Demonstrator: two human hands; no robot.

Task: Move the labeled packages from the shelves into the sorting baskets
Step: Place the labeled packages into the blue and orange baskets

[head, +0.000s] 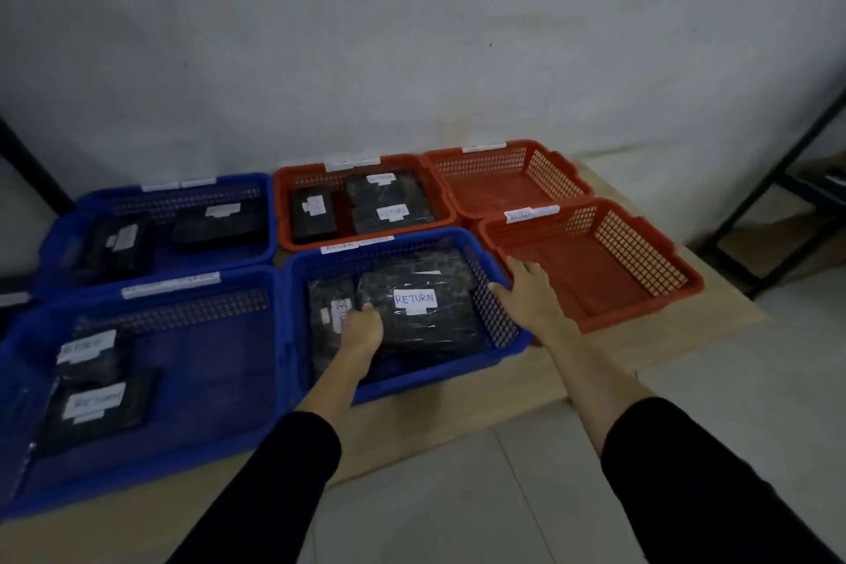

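Note:
A black wrapped package with a white RETURN label point(425, 311) lies in the near middle blue basket point(412, 385). My left hand point(361, 330) is inside that basket, fingers curled on the package's left edge. Beside it lies a smaller black package point(327, 311). My right hand point(531, 289) rests open over the basket's right rim, next to an orange basket point(641, 302) with nothing in it.
The near left blue basket point(151, 463) and the far left blue basket point(82, 224) hold labeled black packages, as does the far middle orange basket point(281, 215). The far right orange basket point(572, 183) holds nothing. All sit on a low wooden board point(686, 334). A dark metal shelf frame point(778, 179) stands at right.

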